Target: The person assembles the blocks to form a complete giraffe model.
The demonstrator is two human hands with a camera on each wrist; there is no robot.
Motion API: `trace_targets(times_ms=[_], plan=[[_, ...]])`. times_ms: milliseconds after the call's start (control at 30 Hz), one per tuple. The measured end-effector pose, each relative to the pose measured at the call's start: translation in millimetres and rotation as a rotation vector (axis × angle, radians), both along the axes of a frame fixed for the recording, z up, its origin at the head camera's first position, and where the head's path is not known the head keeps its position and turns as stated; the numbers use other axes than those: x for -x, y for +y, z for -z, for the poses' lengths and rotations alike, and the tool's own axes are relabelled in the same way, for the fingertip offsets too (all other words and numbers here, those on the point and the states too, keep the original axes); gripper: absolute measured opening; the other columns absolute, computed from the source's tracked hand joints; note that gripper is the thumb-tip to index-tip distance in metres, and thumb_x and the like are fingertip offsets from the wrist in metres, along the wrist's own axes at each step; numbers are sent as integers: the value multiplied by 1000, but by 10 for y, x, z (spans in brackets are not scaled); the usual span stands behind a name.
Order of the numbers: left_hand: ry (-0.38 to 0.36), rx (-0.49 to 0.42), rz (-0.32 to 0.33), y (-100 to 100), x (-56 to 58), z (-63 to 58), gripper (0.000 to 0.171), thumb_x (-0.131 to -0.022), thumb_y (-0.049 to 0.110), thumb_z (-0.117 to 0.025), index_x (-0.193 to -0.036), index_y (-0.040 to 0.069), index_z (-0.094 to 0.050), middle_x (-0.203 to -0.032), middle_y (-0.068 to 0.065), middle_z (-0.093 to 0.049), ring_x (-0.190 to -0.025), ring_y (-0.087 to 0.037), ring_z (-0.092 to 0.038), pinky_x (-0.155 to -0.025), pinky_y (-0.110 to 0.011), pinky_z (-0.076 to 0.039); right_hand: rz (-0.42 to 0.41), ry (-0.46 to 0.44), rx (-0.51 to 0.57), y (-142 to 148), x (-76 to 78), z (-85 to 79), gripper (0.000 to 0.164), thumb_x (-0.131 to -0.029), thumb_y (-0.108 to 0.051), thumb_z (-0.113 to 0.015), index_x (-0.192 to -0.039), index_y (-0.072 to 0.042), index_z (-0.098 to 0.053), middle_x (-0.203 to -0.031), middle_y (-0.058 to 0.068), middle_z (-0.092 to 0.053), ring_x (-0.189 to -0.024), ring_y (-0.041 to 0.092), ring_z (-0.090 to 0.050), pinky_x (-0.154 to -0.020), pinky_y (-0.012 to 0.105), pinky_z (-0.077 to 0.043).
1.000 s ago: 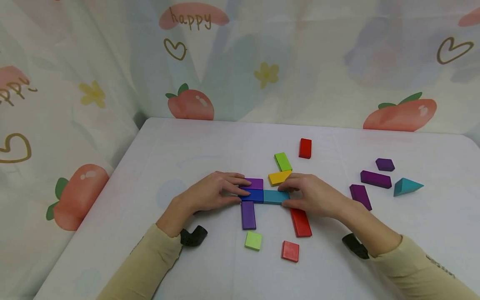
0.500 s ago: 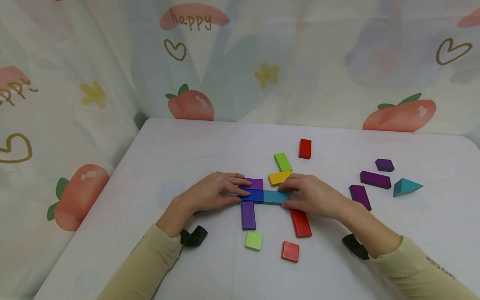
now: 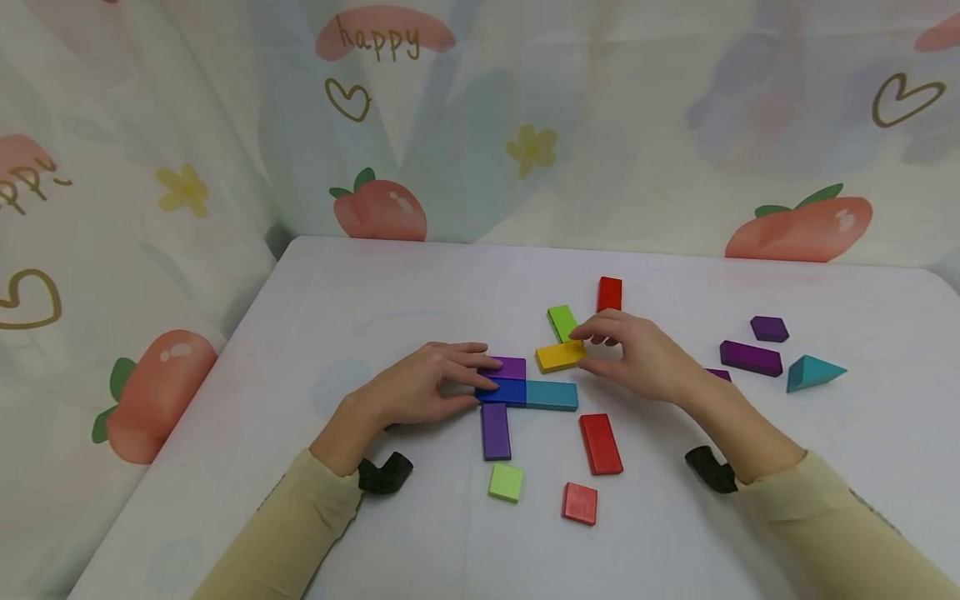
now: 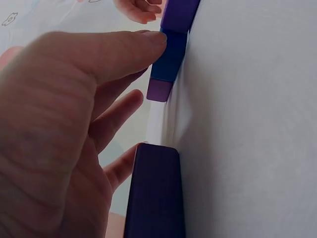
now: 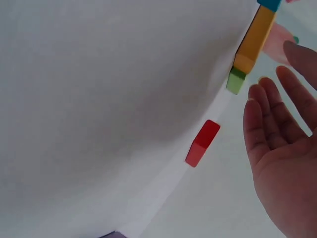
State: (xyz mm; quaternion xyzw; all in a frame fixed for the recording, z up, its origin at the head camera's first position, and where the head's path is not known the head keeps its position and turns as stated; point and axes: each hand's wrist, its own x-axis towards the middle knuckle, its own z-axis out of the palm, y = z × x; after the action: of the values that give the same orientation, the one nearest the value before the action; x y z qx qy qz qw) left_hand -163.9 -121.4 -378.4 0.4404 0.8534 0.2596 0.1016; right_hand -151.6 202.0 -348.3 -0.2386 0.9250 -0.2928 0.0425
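Note:
My left hand [image 3: 427,379] holds the blue block [image 3: 508,394] at its left end, thumb on the near side, a finger on top. Another finger touches the purple block [image 3: 513,367] lying along its far side. A teal block [image 3: 552,397] abuts the blue one on the right. In the left wrist view, the thumb meets the blue block [image 4: 171,57], and a dark purple block [image 4: 156,196] lies near the palm, hidden from the head view. My right hand [image 3: 633,358], fingers loosely bent, hovers at the right end of the yellow block [image 3: 555,358]; the right wrist view shows it apart from that block.
A green block [image 3: 562,322] and a red block [image 3: 610,293] lie beyond. Nearer are a violet block [image 3: 495,432], a long red block [image 3: 601,444], a light green square [image 3: 506,482] and a red square [image 3: 580,503]. Purple blocks and a teal wedge [image 3: 813,374] lie right.
My right hand has let go of the teal block and moved away from me to the yellow block. The left hand stays in place on the blue block.

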Motion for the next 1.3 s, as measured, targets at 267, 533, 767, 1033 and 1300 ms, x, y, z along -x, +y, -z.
trace_targets(times_ms=[267,533,767,1033,1300], plan=[[33,-3,-4,-15,7,11,29,-95,16,-72,-125,17,-75,-140,4,-60,-139,-19,-44,-114,-45,-35,10,-77,-64,0,80,44,34,-89,-10,-77,-122,-5,-69,-116,10,-64,-109,30,-58,-91,47,-55],[47,-4,10,-14,10,1,27,-95,15,-73,-122,16,-76,-137,3,-62,-136,-18,-48,-113,-41,-37,9,-78,-92,-35,81,54,32,-90,-7,-76,-121,-3,-69,-114,10,-64,-107,30,-58,-92,47,-54],[60,7,6,-11,-1,-16,28,-94,16,-74,-122,17,-76,-138,3,-61,-136,-18,-47,-113,-43,-37,15,-98,-102,-39,47,49,32,-89,-7,-76,-120,-2,-68,-112,9,-66,-106,30,-60,-92,49,-54],[68,-2,22,-9,11,-18,28,-95,15,-73,-123,15,-76,-135,3,-63,-134,-18,-49,-112,-43,-38,-18,-69,-91,-53,24,32,34,-89,-8,-77,-122,-3,-70,-112,8,-68,-105,27,-62,-92,47,-54],[63,-13,31,-6,12,-17,28,-94,13,-73,-122,15,-76,-135,2,-64,-134,-18,-50,-111,-40,-39,-76,-93,-56,-75,16,25,32,-91,-9,-76,-121,-3,-70,-112,7,-68,-103,26,-62,-92,44,-55]])
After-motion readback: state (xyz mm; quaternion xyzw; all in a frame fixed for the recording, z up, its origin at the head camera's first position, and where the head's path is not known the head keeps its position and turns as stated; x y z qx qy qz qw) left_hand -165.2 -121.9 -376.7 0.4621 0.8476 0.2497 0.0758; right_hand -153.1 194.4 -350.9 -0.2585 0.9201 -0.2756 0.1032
